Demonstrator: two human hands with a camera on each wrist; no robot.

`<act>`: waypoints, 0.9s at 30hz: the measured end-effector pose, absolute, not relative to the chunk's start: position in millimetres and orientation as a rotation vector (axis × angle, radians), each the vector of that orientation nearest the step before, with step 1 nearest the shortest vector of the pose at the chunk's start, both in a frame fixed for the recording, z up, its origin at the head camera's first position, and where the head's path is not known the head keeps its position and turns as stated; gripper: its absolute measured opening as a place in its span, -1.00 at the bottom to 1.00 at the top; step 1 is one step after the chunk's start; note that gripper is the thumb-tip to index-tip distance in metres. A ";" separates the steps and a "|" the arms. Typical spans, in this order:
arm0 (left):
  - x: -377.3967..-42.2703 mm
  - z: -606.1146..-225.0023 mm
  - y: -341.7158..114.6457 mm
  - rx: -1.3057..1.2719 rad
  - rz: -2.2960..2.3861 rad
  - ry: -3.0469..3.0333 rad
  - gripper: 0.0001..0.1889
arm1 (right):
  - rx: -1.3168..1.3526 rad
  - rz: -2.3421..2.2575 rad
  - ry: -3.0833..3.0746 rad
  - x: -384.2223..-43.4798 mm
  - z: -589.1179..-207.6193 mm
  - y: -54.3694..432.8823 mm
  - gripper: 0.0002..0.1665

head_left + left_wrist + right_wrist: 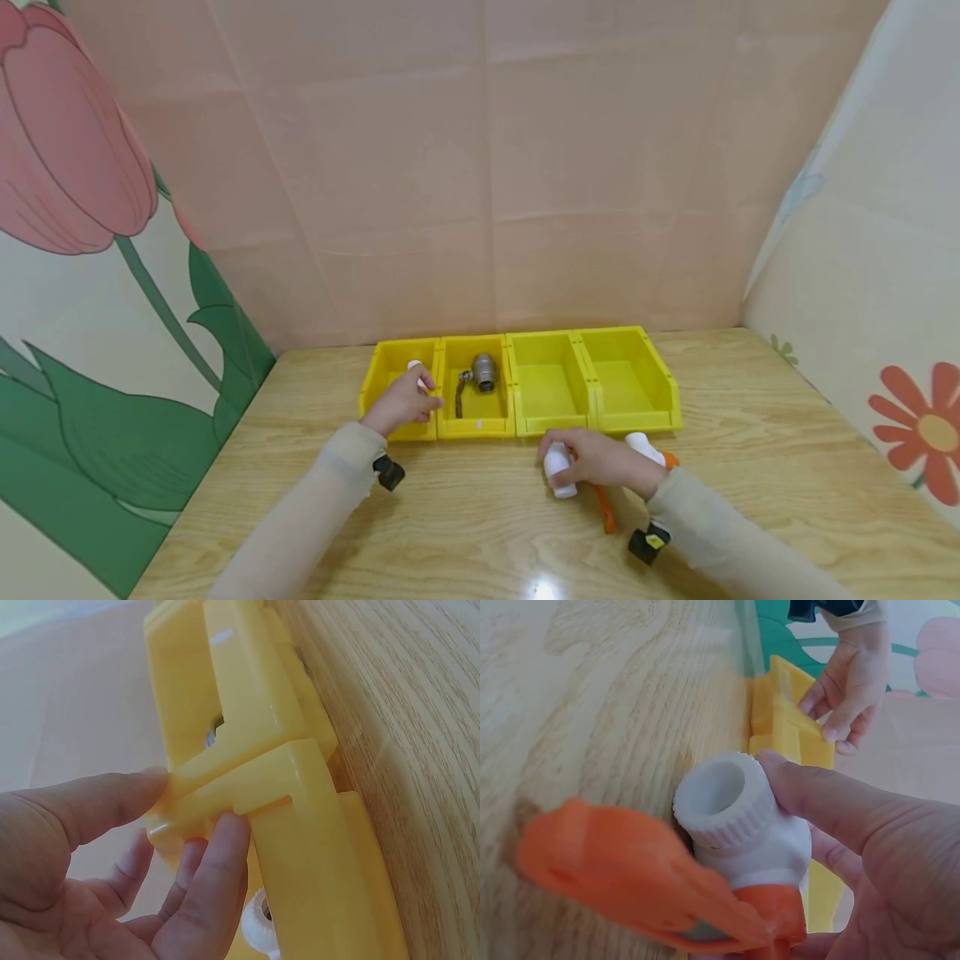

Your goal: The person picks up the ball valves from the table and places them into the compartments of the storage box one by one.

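Observation:
My right hand [592, 458] grips a white plastic ball valve [731, 817] between thumb and fingers, low over the table in front of the bins. Its ribbed round opening shows in the right wrist view, and its orange handle [622, 870] sticks out to one side. My left hand [405, 402] is over the leftmost yellow bin [382, 354], fingers loosely bent and holding nothing. In the left wrist view its thumb and fingertips are right at the bin wall [217, 787]. Below them, a white fitting [259, 930] lies inside that bin, partly hidden.
A metal valve with a lever [485, 372] lies in the second bin [480, 427]. Two more yellow bins [551, 379] adjoin it on the right. Beside my right wrist lies another white piece [645, 447] with an orange part [671, 460]. Wooden table [465, 525] extends in front.

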State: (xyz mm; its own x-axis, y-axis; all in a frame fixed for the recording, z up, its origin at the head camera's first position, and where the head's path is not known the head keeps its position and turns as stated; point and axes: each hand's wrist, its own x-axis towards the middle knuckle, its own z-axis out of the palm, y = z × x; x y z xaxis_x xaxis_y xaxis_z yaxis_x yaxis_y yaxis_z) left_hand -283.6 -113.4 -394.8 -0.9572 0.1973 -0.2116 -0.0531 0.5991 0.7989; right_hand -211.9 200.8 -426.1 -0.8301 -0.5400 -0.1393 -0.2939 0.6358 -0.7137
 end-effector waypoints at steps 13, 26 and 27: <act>-283.3 -394.4 -112.8 0.113 1.299 2.536 -0.70 | -0.610 -1.064 2.541 -206.3 -427.6 197.9 -0.63; -283.3 -395.0 -113.2 0.122 1.320 2.522 -0.70 | -0.560 -1.200 2.455 -212.5 -432.5 202.5 -0.65; -283.7 -395.0 -113.1 0.121 1.319 2.520 -0.70 | -0.558 -1.228 2.421 -213.4 -431.8 203.4 -0.65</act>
